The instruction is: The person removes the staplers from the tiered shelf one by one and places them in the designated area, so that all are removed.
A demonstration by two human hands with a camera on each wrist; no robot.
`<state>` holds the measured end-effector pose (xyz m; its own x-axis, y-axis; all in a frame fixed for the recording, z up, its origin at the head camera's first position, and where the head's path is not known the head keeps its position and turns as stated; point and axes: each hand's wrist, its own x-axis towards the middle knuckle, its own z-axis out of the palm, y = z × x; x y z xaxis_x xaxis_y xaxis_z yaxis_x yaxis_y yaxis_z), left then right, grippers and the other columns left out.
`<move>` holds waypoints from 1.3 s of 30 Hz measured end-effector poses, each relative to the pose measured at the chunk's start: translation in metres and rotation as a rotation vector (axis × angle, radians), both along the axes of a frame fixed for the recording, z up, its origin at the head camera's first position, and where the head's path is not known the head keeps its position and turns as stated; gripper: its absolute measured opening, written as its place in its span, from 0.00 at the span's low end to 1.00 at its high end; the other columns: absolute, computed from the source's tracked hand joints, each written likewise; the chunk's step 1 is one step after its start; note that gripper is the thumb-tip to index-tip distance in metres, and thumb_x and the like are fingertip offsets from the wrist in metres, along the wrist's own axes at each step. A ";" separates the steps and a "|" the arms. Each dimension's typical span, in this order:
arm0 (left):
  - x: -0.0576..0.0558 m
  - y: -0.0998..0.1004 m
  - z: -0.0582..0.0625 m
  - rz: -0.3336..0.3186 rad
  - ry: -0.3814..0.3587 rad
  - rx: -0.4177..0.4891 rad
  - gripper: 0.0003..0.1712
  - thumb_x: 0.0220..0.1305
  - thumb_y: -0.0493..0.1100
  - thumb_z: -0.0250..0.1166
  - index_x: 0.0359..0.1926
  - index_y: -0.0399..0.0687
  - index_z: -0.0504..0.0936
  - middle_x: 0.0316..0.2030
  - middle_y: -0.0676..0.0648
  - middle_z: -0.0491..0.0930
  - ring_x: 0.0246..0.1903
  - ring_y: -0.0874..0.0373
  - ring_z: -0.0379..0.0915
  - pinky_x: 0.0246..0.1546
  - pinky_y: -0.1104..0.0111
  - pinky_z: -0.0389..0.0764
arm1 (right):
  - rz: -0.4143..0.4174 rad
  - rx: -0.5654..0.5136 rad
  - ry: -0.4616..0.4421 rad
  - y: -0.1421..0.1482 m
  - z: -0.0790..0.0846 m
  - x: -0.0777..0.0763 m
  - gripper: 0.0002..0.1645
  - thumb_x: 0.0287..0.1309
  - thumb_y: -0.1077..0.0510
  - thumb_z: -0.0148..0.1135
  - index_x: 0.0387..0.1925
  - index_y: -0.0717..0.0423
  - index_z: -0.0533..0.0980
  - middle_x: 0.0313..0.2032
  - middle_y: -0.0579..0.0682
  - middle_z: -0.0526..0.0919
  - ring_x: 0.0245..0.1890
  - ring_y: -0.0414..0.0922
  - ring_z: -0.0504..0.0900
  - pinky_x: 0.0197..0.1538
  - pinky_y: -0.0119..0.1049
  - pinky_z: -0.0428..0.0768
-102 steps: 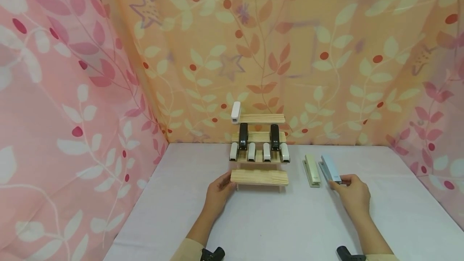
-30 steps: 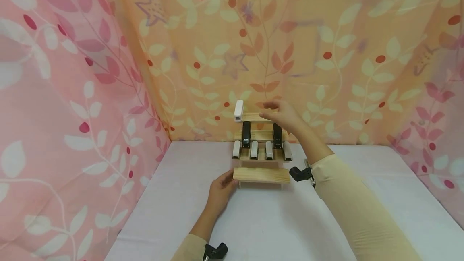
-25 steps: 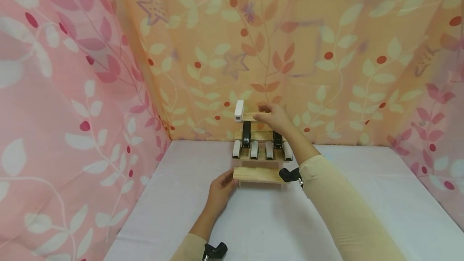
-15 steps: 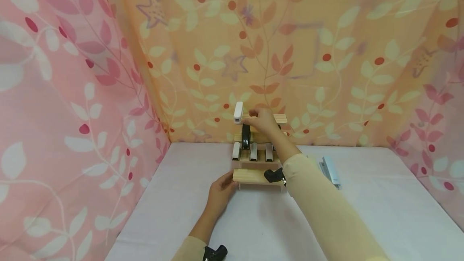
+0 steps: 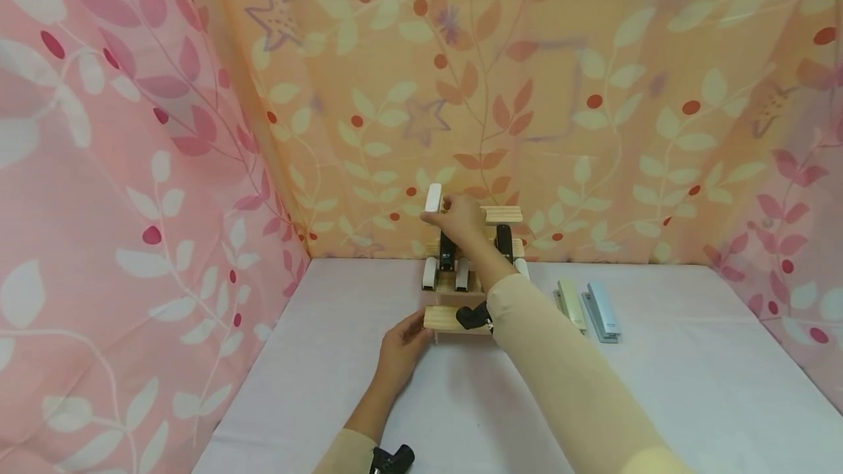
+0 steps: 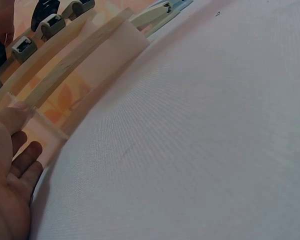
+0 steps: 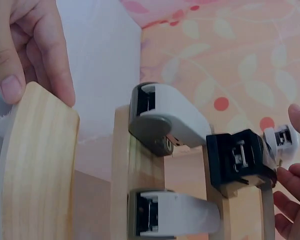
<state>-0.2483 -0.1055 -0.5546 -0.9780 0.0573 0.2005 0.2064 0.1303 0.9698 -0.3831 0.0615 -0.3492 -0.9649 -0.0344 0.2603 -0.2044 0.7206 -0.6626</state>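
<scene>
A tiered wooden rack (image 5: 443,319) stands at the back of the table. My left hand (image 5: 398,346) grips the left end of its lowest shelf, thumb on top and fingers below. A white stapler (image 5: 432,197) stands at the left end of the top shelf. My right hand (image 5: 463,222) reaches to it, its thumb and fingers spread to either side in the right wrist view. On the tier below are two black staplers (image 5: 503,241). Further down stand several grey-white staplers (image 5: 429,273), some hidden by my right forearm.
To the right of the rack, a pale green stapler (image 5: 570,304) and a light blue stapler (image 5: 601,311) lie side by side on the white tablecloth (image 5: 672,386). A patterned orange curtain (image 5: 369,167) hangs close behind the rack.
My right hand has left the light blue stapler and moved up and left, across the top shelf to the white stapler. My left hand stays on the lowest shelf.
</scene>
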 end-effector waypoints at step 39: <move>0.011 0.000 0.021 -0.005 0.006 -0.008 0.28 0.69 0.36 0.68 0.68 0.39 0.75 0.65 0.41 0.78 0.66 0.48 0.74 0.63 0.73 0.76 | -0.090 0.037 0.005 -0.002 0.000 -0.009 0.22 0.60 0.42 0.71 0.47 0.52 0.86 0.42 0.51 0.90 0.45 0.53 0.83 0.58 0.52 0.68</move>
<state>-0.2368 -0.1053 -0.5334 -0.9766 0.0636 0.2055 0.2125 0.1374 0.9674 -0.3926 0.0597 -0.3493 -0.9633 0.0427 0.2650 -0.1409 0.7601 -0.6344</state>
